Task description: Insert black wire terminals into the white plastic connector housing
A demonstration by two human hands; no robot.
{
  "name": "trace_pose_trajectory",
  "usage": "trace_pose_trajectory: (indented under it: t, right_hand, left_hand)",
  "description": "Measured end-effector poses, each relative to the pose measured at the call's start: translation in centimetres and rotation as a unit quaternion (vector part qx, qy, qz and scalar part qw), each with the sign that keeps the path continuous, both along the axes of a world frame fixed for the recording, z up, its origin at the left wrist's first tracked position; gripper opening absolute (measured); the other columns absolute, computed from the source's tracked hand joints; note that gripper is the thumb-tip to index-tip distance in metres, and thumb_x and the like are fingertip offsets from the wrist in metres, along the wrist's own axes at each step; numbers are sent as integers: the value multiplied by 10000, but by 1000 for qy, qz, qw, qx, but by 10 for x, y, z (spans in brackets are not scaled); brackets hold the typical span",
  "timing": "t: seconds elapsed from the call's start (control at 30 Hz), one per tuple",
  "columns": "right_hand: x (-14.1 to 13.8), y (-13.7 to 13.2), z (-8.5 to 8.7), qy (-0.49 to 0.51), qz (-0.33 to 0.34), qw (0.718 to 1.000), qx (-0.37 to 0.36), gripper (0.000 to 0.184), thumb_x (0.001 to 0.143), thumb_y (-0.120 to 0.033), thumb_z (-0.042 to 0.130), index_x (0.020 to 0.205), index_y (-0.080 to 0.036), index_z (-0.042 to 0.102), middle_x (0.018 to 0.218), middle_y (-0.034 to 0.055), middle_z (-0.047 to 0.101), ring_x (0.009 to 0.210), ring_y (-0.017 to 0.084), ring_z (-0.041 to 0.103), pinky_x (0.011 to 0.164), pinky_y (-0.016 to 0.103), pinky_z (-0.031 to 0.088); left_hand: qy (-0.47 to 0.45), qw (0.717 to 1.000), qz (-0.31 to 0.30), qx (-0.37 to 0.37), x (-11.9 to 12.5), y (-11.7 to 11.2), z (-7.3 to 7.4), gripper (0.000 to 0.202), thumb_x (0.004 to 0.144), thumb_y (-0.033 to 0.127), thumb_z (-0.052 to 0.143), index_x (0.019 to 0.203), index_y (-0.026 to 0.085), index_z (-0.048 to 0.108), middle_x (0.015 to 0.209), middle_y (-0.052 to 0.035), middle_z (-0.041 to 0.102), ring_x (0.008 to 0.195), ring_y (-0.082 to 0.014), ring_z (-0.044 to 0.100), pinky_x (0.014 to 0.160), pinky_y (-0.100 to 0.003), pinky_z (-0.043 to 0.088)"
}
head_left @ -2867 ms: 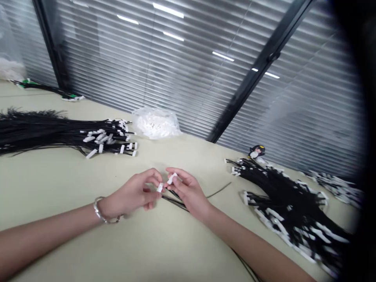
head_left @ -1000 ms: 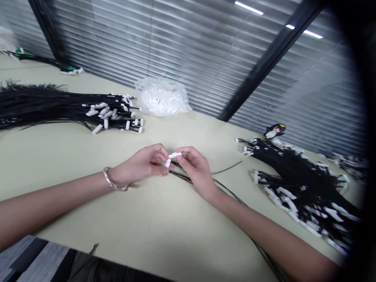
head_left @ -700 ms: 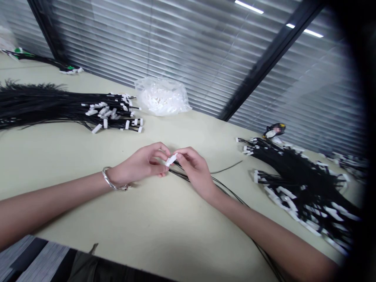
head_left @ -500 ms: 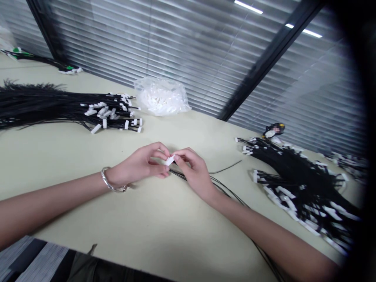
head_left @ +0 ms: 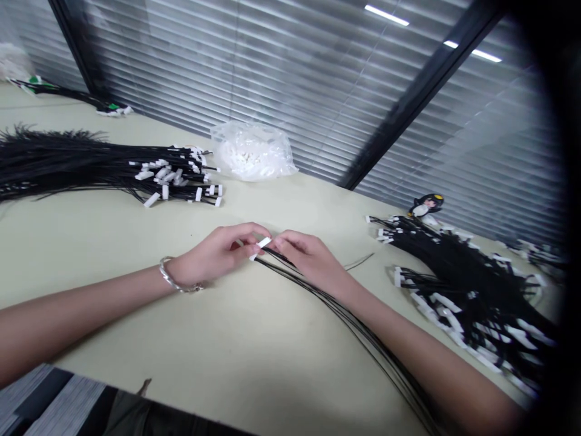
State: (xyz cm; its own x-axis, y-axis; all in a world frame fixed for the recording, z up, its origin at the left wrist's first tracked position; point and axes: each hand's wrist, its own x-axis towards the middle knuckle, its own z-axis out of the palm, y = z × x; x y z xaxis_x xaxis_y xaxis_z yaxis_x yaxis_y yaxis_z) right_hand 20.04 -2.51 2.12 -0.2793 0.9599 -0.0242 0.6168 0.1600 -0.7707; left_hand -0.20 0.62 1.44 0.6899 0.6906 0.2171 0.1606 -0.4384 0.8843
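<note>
Thin black wires (head_left: 327, 298) have swung out along the right forearm's (head_left: 417, 345) lower side; at frame centre, the left hand (head_left: 222, 251) pinches a small white rectangular connector (head_left: 264, 242) between closed fingers, the right hand's (head_left: 313, 257) curled fingers just beside it, their grip unclear

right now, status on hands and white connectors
Left fingers gripping upper white connector; right fingers beside it, contact unclear; second white connector just below; nothing seen in the way.

We see pale-cream tabletop (head_left: 227, 357); on it, left, thick black-cable bundle (head_left: 77, 163) with white connectors (head_left: 166, 175); mid-back, clear plastic bag (head_left: 278, 160) of white pieces (head_left: 247, 154); right, white-tipped black-cable heap (head_left: 454, 272).
</note>
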Motion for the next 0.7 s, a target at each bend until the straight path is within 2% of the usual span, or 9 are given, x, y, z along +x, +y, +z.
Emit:
trace_pose_trajectory:
  t: [0.17,0.3,0.47,0.7]
  right_hand:
    - [9,-3,20,-39,40,998,-27,350,823,-454,427,925,-161,589,772,-1,540,622,-19,444,556,84,318]
    - [6,-8,21,-82,26,995,58,264,810,-386,462,887,-165,584,803,-8,546,667,-19,458,595,90,329]
    - [1,-13,24,-97,31,994,50,308,837,-401,424,778,-131,561,724,-15,530,628,-21,414,579,100,295]
    - [-1,-19,38,-78,35,996,19,293,837,-366,425,796,-119,577,745,-8,551,637,-22,419,586,92,298]
  left_hand:
    - [-72,995,11,-74,-3,4,-1,122,854,223,504,966,175,509,846,-39,579,882,-160,571,757,-259,440]
    - [-117,980,-14,-158,-3,3,-1,157,851,246,519,986,185,469,871,-43,560,930,-191,580,751,-302,499]
    - [-135,978,-45,-151,-2,1,0,106,871,203,495,963,172,451,873,-33,544,878,-154,583,803,-335,497]
    - [-161,972,-64,-156,0,0,1,81,882,190,473,944,182,422,865,-22,565,866,-148,589,806,-348,489]
